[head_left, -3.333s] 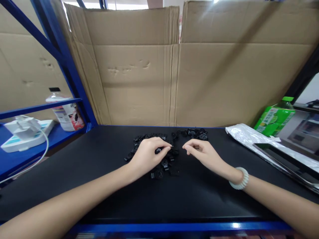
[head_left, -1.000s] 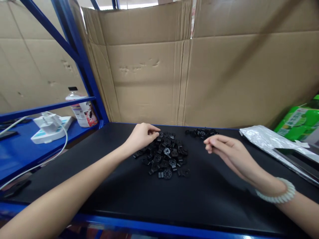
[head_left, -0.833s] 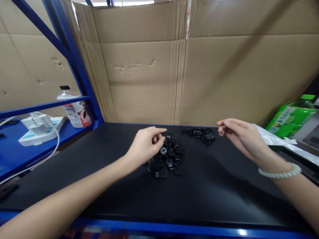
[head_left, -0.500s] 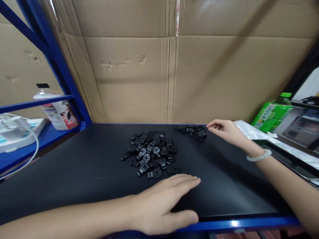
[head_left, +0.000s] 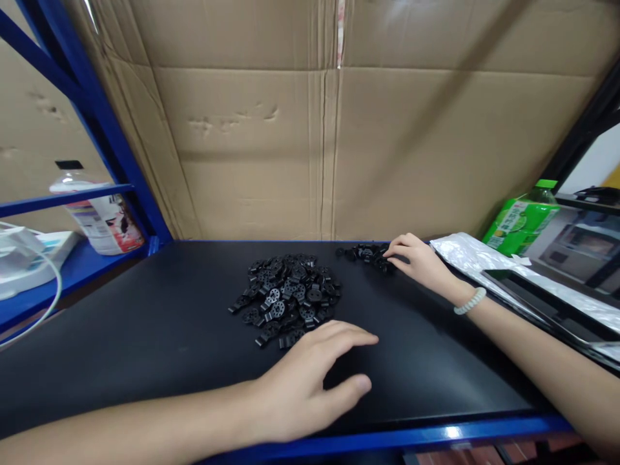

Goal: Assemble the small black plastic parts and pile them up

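Note:
A large heap of black plastic parts (head_left: 285, 294), with round perforated heads and short tabs, lies on the black tabletop (head_left: 194, 361). My left hand (head_left: 314, 374) rests in front of the heap with thumb and fingers apart and nothing between them; it covers part of the heap's near edge. Farther back on the right is a smaller pile of black parts (head_left: 363, 252). The fingertips of my right hand (head_left: 411, 258) are at the right edge of this pile, thumb and fingers slightly parted, with no part visibly held.
Silvery packaging (head_left: 460, 248) and a dark flat frame (head_left: 547, 303) lie on the right, near a green bottle pack (head_left: 520, 223). On the left, a blue shelf (head_left: 92, 274) holds a labelled bottle (head_left: 104, 223) and a white power strip (head_left: 48, 258). Cardboard (head_left: 242, 142) stands behind.
My right hand has moved left, onto the edge of the smaller pile. My left hand has shifted slightly up and left, closer over the large heap's near edge. The view has turned slightly.

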Action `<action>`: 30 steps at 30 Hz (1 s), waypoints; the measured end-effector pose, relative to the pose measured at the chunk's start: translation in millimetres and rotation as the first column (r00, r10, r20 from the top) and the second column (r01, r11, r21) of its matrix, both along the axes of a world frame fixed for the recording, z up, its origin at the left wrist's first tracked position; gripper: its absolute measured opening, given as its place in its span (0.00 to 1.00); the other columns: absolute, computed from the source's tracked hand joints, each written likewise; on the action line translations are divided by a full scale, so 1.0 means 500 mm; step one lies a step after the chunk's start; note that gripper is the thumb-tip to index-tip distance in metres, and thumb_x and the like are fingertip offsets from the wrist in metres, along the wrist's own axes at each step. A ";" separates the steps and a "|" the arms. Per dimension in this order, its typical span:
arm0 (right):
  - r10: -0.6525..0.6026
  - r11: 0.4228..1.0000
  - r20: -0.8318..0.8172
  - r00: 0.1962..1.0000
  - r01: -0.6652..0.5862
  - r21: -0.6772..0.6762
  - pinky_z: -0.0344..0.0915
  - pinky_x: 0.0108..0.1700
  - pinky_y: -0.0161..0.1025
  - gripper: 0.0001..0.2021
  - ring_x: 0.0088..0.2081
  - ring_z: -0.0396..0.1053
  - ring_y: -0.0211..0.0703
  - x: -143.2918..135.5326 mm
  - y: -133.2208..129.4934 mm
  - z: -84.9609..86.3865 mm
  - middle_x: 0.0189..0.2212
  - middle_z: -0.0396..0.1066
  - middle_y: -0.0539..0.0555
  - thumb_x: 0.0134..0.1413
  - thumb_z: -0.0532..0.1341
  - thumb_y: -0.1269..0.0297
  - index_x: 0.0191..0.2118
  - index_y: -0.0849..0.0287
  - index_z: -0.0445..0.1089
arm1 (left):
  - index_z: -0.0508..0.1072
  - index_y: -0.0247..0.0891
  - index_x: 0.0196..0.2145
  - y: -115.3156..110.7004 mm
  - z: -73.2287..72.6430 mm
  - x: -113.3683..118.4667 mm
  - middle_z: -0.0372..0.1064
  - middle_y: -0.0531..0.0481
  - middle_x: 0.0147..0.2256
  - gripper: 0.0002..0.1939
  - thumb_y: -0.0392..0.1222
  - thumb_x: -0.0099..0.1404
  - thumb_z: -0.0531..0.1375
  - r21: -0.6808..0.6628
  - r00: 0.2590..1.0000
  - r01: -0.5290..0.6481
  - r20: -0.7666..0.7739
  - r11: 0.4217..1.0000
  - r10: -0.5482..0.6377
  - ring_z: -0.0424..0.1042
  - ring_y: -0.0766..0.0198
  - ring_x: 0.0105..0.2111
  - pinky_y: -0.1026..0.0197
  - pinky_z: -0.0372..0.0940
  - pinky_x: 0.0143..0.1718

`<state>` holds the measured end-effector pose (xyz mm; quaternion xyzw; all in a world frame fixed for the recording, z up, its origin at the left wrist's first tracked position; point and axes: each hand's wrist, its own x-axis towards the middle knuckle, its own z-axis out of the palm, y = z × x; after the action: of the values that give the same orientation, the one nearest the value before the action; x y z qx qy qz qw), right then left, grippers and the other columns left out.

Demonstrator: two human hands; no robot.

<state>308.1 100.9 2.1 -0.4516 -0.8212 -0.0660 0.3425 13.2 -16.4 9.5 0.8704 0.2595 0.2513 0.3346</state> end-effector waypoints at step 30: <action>0.002 0.550 -0.806 0.592 -0.674 -0.493 0.68 0.32 0.35 0.11 0.26 0.69 0.37 -0.200 -0.206 0.005 0.24 0.73 0.51 0.49 0.67 0.58 0.35 0.61 0.75 | 0.72 0.34 0.27 0.011 0.009 0.007 0.73 0.51 0.26 0.06 0.36 0.54 0.66 -0.564 0.803 -0.230 0.350 0.793 0.482 0.73 0.65 0.29 0.64 0.68 0.35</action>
<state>208.2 -2.2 4.4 -0.3494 -0.6339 0.5484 0.4188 16.7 -10.9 14.2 0.5981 0.3888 0.4425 0.5434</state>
